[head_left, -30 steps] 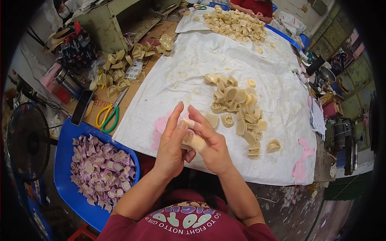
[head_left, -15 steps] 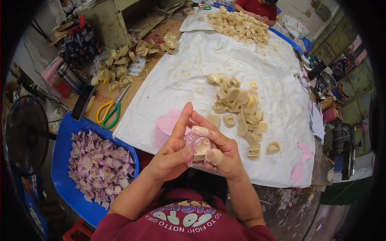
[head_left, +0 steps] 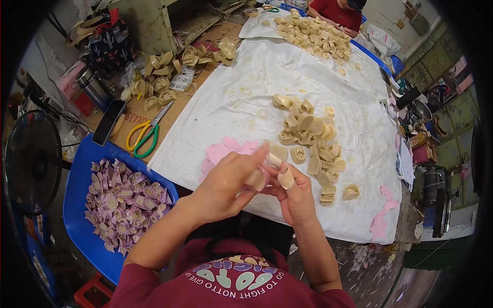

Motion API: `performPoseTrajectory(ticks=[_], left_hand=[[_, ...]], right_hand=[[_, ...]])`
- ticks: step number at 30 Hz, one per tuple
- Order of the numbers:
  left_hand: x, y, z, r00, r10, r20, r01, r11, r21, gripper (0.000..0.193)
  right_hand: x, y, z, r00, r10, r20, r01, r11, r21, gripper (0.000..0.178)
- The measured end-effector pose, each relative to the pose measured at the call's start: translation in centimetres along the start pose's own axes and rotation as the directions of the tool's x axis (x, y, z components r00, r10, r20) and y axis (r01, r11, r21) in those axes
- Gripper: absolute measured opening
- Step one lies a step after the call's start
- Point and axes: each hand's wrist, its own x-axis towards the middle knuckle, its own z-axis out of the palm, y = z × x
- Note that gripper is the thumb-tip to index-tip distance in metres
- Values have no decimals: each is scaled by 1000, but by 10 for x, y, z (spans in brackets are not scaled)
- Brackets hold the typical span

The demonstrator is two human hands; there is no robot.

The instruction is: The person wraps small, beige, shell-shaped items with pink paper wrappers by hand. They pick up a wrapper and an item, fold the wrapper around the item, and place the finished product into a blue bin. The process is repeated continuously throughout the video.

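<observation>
My left hand (head_left: 227, 177) is closed around a small beige shoe heel (head_left: 255, 180) with a pink glittery covering at its rim. From the right, my right hand (head_left: 295, 192) closes its fingers against the same heel; pale wraps cover its thumb and one finger. Motion smears the left fingertips and part of the heel. Just beyond my hands lie pink sheet pieces (head_left: 218, 152) on the white cloth (head_left: 205, 113). A loose pile of bare beige heels (head_left: 305, 126) spreads to the right of them.
At my left, a blue tub (head_left: 77, 205) holds many glittery purple-pink heels (head_left: 126, 200). Scissors (head_left: 146, 136) and a phone (head_left: 109, 122) lie by the cloth's left edge. More beige heels (head_left: 316, 36) heap at the far end, near a person in red (head_left: 336, 14). A fan (head_left: 32, 161) stands far left.
My left hand has rolled over the heel, so its back now shows and the heel has turned. The right hand's fingers have shifted slightly. The view has moved a little.
</observation>
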Motion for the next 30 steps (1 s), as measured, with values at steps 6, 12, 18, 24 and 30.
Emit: performPoseTrajectory(ticks=[6, 12, 18, 24, 30], left_hand=[[0, 5, -13, 993, 1, 114, -31, 967, 254, 75], [1, 13, -15, 998, 1, 63, -20, 956, 294, 53], [0, 10, 7, 993, -49, -106, 71, 972, 224, 46], [4, 15, 32, 955, -181, -237, 237, 942, 236, 43], [6, 12, 46, 906, -302, -295, 347, 931, 113, 41]], right_hand=[[-1, 1, -5, 1000, 3, -17, -6, 977, -211, 22], [-12, -6, 8, 993, -116, -26, 107, 970, -216, 17], [-9, -6, 6, 971, -235, -36, 206, 908, -365, 19], [-8, -6, 9, 952, -289, -99, 220, 874, -433, 21], [-7, 4, -1, 962, -259, -86, 230, 939, -257, 24]])
